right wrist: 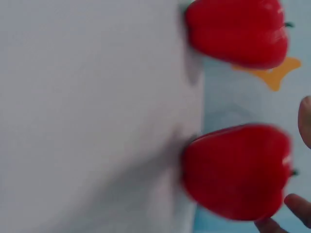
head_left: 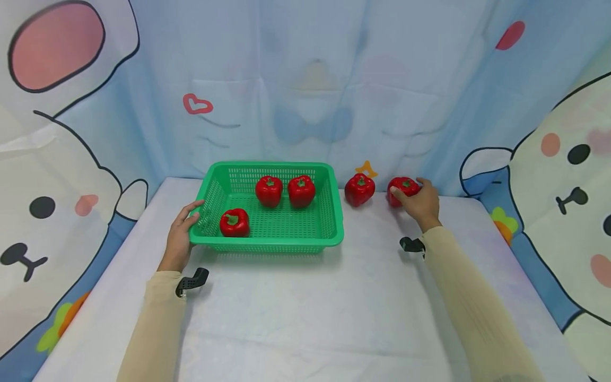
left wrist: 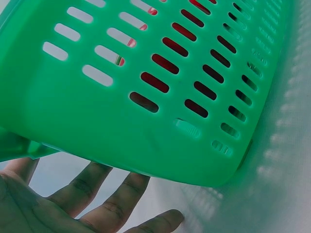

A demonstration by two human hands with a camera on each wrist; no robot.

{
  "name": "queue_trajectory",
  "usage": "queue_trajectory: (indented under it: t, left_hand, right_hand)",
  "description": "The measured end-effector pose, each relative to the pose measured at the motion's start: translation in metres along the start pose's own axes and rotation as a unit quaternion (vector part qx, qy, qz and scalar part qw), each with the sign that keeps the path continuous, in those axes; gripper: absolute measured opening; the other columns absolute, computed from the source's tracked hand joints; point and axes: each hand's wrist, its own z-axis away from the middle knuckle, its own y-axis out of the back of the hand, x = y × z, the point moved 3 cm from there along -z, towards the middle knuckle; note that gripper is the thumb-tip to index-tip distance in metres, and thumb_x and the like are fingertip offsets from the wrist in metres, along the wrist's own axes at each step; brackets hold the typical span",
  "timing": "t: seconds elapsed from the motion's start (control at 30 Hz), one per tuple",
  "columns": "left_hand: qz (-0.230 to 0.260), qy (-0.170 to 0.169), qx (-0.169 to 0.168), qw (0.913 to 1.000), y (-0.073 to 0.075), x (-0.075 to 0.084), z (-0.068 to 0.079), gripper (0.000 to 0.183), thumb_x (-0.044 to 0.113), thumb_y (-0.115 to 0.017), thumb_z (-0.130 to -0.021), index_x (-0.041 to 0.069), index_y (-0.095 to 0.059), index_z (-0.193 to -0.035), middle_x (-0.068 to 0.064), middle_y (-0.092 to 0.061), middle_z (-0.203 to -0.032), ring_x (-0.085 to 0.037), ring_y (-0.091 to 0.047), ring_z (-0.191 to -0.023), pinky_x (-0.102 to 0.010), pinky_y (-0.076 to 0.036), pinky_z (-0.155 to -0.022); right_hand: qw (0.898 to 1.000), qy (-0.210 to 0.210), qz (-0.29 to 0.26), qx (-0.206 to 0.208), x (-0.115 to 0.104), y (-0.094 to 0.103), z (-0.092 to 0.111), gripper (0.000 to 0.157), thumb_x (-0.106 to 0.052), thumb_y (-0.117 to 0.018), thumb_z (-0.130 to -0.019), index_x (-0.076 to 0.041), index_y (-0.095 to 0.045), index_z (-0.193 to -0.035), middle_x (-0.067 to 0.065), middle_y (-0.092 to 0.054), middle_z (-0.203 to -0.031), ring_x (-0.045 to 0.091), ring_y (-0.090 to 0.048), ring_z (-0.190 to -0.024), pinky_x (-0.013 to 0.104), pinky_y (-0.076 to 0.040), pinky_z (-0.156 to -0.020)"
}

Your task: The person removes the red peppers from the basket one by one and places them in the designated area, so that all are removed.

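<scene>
A green plastic basket (head_left: 267, 242) with slotted walls holds three red bell peppers, one at its front left (head_left: 234, 223) and two toward the back. My left hand (head_left: 180, 233) rests against the basket's left side at the rim. In the left wrist view its fingers (left wrist: 114, 208) stretch loosely along the outer wall. My right hand (head_left: 422, 204) is around the rightmost bell pepper (head_left: 402, 187), which stands on the table. In the right wrist view the thumb (right wrist: 304, 121) is apart from that pepper (right wrist: 238, 172), with fingertips right at its stem end.
Another red bell pepper (head_left: 359, 190) stands on the table between the basket and my right hand. A white cloth covers the table (head_left: 305, 307). Behind it hangs a pale blue curtain (head_left: 305, 63) with cartoon prints, close to the peppers.
</scene>
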Motion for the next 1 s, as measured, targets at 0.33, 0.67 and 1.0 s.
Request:
queue_trajectory:
  t: [0.33,0.67,1.0]
  left_hand:
    - [-0.002,-0.002,0.002,1.0000,0.001,0.001,0.000,0.044,0.037,-0.036,-0.108,0.027,-0.039,-0.151,-0.005,-0.026,-0.159,-0.015,-0.048,-0.111,-0.021,-0.048,-0.078]
    - [-0.002,-0.006,0.002,1.0000,0.000,0.001,-0.002,0.044,0.037,-0.036,-0.108,0.027,-0.040,-0.150,-0.004,-0.025,-0.160,-0.017,-0.046,-0.117,-0.023,-0.049,-0.081]
    - [-0.002,-0.006,0.005,1.0000,0.001,-0.002,-0.005,0.044,0.037,-0.036,-0.108,0.027,-0.040,-0.150,-0.004,-0.023,-0.162,-0.020,-0.045,-0.121,-0.023,-0.049,-0.081]
  right_hand:
    - [0.976,0.219,-0.017,0.008,-0.099,-0.005,0.062,0.082,-0.041,-0.073,-0.087,-0.006,-0.035,-0.151,0.024,-0.040,-0.147,0.041,-0.037,-0.136,0.064,-0.030,-0.108]
    - [0.908,0.348,-0.017,-0.230,-0.200,-0.085,0.162,0.077,-0.034,-0.076,-0.087,-0.012,-0.038,-0.151,0.011,-0.043,-0.149,0.031,-0.044,-0.133,0.050,-0.043,-0.106]
    - [0.884,0.325,0.008,-0.336,-0.244,-0.177,0.193,0.075,-0.025,-0.076,-0.088,-0.012,-0.037,-0.151,0.013,-0.042,-0.150,0.028,-0.041,-0.138,0.043,-0.045,-0.105]
